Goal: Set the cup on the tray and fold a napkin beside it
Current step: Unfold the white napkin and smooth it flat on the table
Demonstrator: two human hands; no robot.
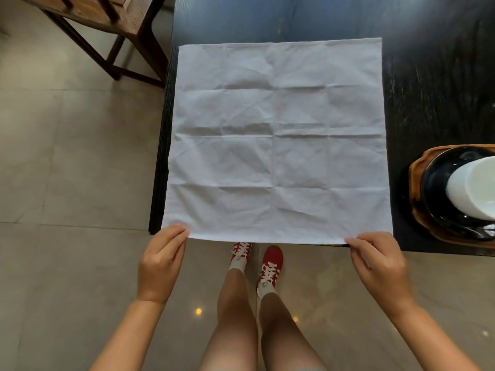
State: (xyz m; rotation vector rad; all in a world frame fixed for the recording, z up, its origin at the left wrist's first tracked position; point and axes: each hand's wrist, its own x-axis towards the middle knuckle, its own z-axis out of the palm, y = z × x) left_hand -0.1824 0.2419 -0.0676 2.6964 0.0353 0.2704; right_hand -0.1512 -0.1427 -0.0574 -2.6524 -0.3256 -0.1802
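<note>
Pinching the near left corner of the white napkin (278, 140), the left hand (160, 261) has its fingers curled onto the cloth; the right hand (380, 266) pinches the near right corner the same way; ahead of both hands the napkin lies spread flat and creased on the dark counter (428, 84), its near edge at the counter's edge; to the right of the right hand, and a little ahead of it, the white cup (474, 187) sits on a black plate (434, 183) on the wooden tray (413, 170); beyond the left hand, off the counter, stands a wooden chair (107, 20) on the tiled floor (67, 156).
</note>
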